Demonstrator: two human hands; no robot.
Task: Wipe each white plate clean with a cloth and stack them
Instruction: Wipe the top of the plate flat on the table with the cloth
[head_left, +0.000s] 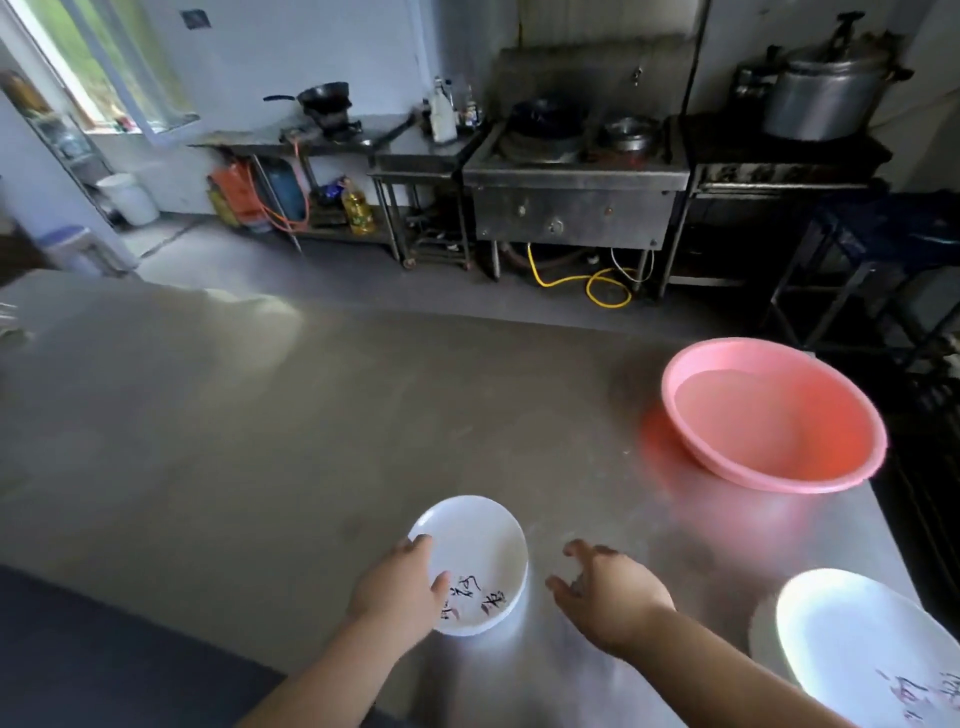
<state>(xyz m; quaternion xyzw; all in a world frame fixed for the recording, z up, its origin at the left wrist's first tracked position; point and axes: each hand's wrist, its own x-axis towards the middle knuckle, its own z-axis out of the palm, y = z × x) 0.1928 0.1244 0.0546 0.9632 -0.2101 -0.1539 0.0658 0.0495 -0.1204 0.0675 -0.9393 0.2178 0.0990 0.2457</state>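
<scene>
A small round white plate with dark painted markings (475, 558) was seen lying flat on the brushed stainless-steel table (260, 415), near its front edge. The plate's left rim was held by the left hand (400, 587), with the thumb lying over the inside of the rim and the fingers along the outer edge. The right hand (605, 587) was held just to the right of this plate, apart from it, its fingers loosely spread and nothing grasped. A larger white plate with similar markings (857, 639) was seen at the lower right corner. A round pink plastic basin (774, 415) was placed farther back on the right.
</scene>
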